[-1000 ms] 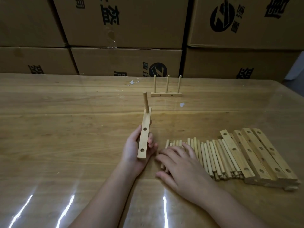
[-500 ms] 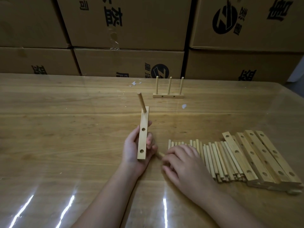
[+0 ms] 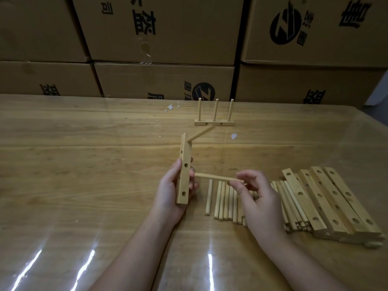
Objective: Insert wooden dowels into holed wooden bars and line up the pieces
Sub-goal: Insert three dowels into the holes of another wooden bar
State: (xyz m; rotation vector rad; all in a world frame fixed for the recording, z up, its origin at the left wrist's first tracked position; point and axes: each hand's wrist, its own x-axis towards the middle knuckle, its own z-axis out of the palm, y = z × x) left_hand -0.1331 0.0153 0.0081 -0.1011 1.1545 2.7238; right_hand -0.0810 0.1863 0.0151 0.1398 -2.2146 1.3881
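Observation:
My left hand (image 3: 172, 194) grips a holed wooden bar (image 3: 184, 171) held on edge above the table. One dowel (image 3: 200, 133) sticks out of the bar's far end, pointing right and away. My right hand (image 3: 259, 198) pinches a second dowel (image 3: 216, 178) level, its left tip close to the bar's right face near my left fingers. Loose dowels (image 3: 224, 201) lie in a row under my right hand. A stack of holed bars (image 3: 331, 200) lies to the right. A finished bar with three upright dowels (image 3: 214, 122) stands farther back.
The wooden table (image 3: 84, 164) is covered by a glossy clear sheet with light glare near the front. Stacked cardboard boxes (image 3: 163, 38) form a wall along the far edge. Small white scraps (image 3: 234, 135) lie near the finished piece.
My right hand has lifted one dowel off the row and brought it left toward the bar. My left hand has turned the bar, so its inserted dowel now points right.

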